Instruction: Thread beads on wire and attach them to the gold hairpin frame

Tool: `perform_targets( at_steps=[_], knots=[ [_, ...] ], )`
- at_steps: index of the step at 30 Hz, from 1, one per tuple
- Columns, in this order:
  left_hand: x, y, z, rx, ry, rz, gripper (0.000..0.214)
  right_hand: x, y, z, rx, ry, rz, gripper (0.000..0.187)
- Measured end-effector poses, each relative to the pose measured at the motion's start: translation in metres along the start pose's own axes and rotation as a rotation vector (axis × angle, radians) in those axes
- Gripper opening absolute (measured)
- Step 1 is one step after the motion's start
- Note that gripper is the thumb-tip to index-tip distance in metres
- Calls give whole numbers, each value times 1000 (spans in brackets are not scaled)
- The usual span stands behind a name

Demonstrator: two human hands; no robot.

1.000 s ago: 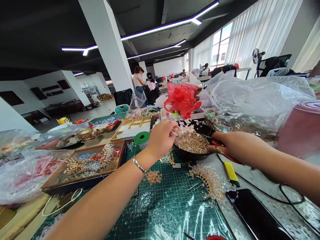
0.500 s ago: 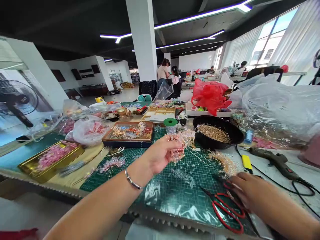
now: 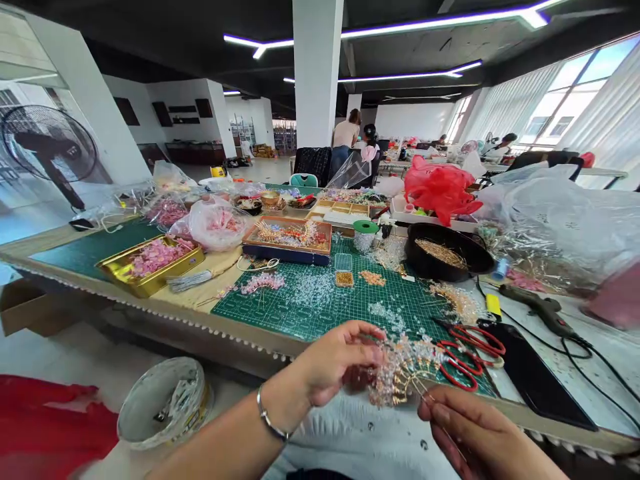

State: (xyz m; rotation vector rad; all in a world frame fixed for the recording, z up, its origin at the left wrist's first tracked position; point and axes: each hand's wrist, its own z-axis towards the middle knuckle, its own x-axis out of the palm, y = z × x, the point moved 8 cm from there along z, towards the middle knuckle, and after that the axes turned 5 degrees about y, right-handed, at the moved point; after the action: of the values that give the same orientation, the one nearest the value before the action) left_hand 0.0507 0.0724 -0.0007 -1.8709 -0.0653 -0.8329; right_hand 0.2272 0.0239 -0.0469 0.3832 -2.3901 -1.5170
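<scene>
Beaded spray is held at five o'clock, by the near edge of the table, its long axis laid from eight to two. Its wire stems, pointed toward five, are pinched in the right hand; its lower-left beads are gripped between the left hand's nearly closed thumb and fingers. Red-handled scissors are seen toward three.
</scene>
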Motion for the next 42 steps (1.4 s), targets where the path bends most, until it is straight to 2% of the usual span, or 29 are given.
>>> perform_targets(
  at_steps=[5,8,11,15,19,22,26,30,36,42],
  knots=[
    [-45,-23,-13,132,-132,-12,30,-10,29,1,-106,-96,40,44],
    [-66,-23,-27,143,-189,-4,25,-26,52,19,-209,-197,80,41],
    [-82,-12,-40,100,-215,3,23,-48,73,46,-284,-292,103,36],
    [-109,5,-51,32,-258,-11,22,-80,96,88,-304,-347,56,26],
    [-142,16,-53,-14,-311,-29,35,-109,123,134,-303,-407,-20,30],
    [-158,18,-50,-42,-321,-24,44,-123,138,175,-253,-409,-69,32],
    [-162,14,-45,-66,-284,20,49,-130,139,227,-143,-370,-122,33],
    [-160,4,-43,-71,-226,99,51,-133,131,261,-64,-365,-157,34],
    [-157,-5,-36,-91,-193,193,51,-146,125,286,-12,-393,-176,35],
    [-156,0,-25,-125,-140,191,49,-158,122,299,-9,-408,-172,36]
  ],
)
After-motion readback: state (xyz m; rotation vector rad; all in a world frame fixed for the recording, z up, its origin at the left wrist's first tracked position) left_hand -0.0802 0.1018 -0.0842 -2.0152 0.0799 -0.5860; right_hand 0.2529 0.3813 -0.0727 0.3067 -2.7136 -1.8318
